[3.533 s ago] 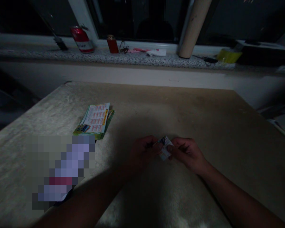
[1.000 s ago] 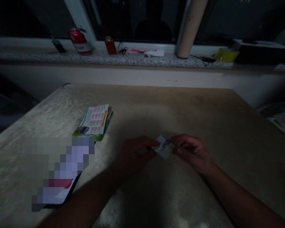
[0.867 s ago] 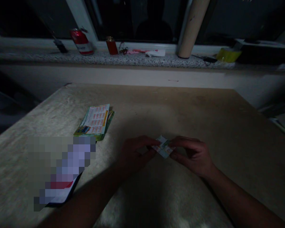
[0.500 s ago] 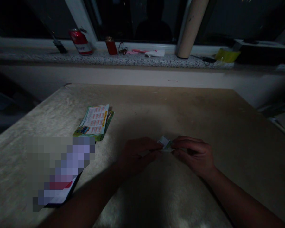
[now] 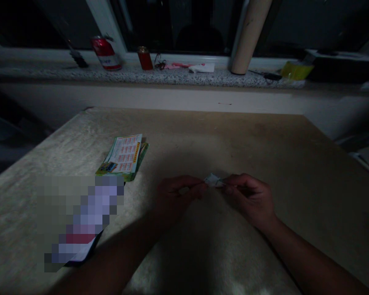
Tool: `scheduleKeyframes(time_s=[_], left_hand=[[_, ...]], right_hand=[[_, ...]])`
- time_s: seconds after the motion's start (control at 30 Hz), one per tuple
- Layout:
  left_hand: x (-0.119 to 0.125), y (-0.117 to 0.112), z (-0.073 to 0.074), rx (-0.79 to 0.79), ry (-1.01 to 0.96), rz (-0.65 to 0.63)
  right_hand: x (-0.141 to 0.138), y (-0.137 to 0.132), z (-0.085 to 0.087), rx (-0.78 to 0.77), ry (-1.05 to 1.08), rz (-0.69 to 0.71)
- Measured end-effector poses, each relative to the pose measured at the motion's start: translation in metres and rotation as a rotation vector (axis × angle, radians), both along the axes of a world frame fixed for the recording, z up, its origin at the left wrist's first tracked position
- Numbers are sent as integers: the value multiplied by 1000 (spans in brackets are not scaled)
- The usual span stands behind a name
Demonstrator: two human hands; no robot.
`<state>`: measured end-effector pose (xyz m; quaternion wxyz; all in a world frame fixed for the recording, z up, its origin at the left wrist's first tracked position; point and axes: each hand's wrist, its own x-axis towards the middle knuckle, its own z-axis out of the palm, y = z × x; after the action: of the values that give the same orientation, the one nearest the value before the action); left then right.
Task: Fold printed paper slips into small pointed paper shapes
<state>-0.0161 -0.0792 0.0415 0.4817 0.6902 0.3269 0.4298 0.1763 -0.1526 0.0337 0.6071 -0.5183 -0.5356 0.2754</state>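
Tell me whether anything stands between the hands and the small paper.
Nothing visible does: the left hand and right hand both pinch the small paper. The stack of printed sheets lies off to the left.

No word or number can be read. The top sheet of the card stack point(image 5: 123, 155) bears rows of red print and a yellow lettered strip, too small. Beyond the stack, a red can point(image 5: 103, 48) carries blurred letters. Right of the stack, any print on the folded paper point(image 5: 214, 180) is too dim.
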Motion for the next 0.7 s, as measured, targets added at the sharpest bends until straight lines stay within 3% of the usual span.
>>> scheduleKeyframes(time_s=[0.17, 0.4, 0.7], left_hand=[[3, -3, 1, -14, 21, 46], [7, -7, -9, -70, -52, 32], [9, -7, -9, -44, -80, -8]], right_hand=[[-4, -2, 0, 11, 14, -2], [-11, 0, 1, 82, 82, 32], [-12, 2, -1, -49, 128, -20]])
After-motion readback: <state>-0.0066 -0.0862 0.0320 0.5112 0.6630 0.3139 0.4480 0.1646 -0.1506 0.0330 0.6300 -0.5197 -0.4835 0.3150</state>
